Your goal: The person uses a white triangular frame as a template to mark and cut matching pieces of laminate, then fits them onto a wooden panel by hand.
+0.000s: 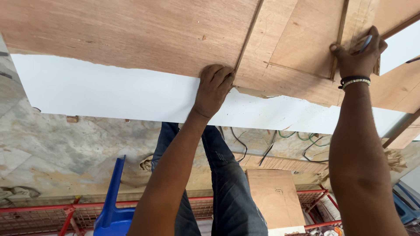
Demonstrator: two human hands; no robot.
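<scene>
left hand [213, 89] presses plywood panel [131, 35] — right hand [359, 54] grips a pencil [365, 44].

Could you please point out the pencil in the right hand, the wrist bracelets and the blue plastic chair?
pencil [365, 43], head view, on the shaft above the fingers.
wrist bracelets [355, 81], head view, on the bands' middle.
blue plastic chair [114, 192], head view, on its leg.

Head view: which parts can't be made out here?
- Pen: mostly hidden inside the right hand.
- Plywood: cut off by the top edge.
- Left hand: fingertips hidden, curled against the plywood.
- Blue chair: cut off by the bottom edge.
</scene>
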